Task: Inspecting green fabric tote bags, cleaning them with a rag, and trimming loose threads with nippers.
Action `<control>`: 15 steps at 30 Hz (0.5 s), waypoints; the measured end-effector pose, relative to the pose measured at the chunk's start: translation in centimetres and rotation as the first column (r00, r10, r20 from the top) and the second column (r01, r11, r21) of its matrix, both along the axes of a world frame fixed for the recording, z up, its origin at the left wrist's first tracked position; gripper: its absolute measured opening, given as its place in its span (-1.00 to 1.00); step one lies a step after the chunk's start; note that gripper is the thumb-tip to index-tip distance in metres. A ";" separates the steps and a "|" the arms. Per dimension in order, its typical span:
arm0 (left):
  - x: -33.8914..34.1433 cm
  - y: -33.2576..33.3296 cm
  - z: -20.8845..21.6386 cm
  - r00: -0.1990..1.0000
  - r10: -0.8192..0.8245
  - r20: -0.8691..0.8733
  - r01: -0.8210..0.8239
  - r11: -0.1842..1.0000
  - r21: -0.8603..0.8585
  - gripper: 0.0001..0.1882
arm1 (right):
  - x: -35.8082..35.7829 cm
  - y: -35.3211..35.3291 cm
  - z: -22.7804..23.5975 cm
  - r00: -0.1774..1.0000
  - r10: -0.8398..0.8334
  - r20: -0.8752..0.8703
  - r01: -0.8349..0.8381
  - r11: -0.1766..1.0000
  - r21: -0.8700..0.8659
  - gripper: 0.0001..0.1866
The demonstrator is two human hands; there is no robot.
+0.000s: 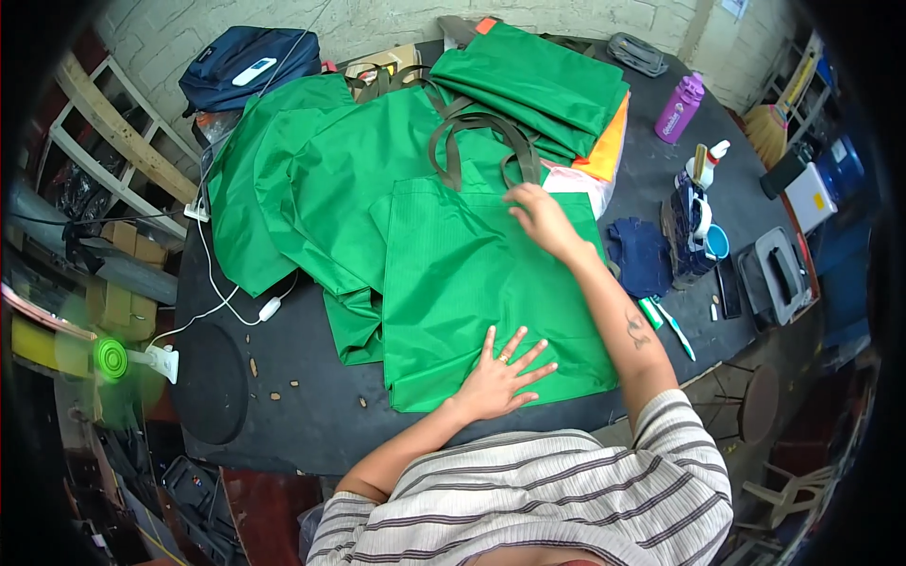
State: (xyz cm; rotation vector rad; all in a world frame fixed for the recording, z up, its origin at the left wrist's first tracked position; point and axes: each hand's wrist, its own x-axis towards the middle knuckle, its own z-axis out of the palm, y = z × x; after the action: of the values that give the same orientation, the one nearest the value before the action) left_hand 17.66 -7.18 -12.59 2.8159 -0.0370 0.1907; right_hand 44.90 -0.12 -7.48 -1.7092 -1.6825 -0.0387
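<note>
A green tote bag with dark grey-green handles lies flat in front of me, its handles pointing away. My left hand rests on its lower part, fingers spread. At the bag's upper right edge is my right hand, fingers loosely bent and a little apart, with nothing seen in them. Whether those fingertips press on the cloth I cannot tell. More green bags overlap to the left, partly under the front one. Behind lies a folded green stack.
A dark table carries everything. On the right stand a purple bottle, a navy organizer, a toothbrush and a grey case. A navy bag sits back left. A green fan and white cable are left.
</note>
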 end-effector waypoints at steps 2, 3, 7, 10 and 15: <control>0.3 -0.2 0.0 1.000 0.000 0.004 0.000 1.000 -0.011 -0.41 | 0.3 2.2 -1.2 0.997 -0.055 0.061 0.061 0.993 -0.097 -0.61; 0.3 0.0 -0.1 1.000 0.011 0.004 -0.010 1.000 -0.020 -0.41 | -0.1 2.8 -1.3 0.997 -0.047 0.061 0.053 0.994 -0.094 -0.61; 0.0 0.1 -0.2 0.999 0.037 0.015 -0.036 0.999 -0.027 -0.40 | -1.3 3.8 -1.1 0.964 -0.175 0.202 0.211 0.962 -0.174 -0.67; -0.2 0.2 -0.2 0.999 0.041 0.017 -0.041 0.999 0.000 -0.41 | -1.8 3.6 -0.9 0.957 -0.203 0.206 0.220 0.973 -0.064 -0.72; -0.3 0.1 -0.4 1.000 0.012 0.024 -0.012 1.000 -0.029 -0.41 | -1.7 3.2 -0.3 0.949 -0.170 0.266 0.216 0.964 -0.154 -0.70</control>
State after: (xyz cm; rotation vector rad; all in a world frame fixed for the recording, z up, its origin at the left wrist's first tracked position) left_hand 17.33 -7.07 -13.00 2.7854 -0.0226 0.2265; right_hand 43.17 3.05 -7.76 -2.0777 -1.7338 -0.2075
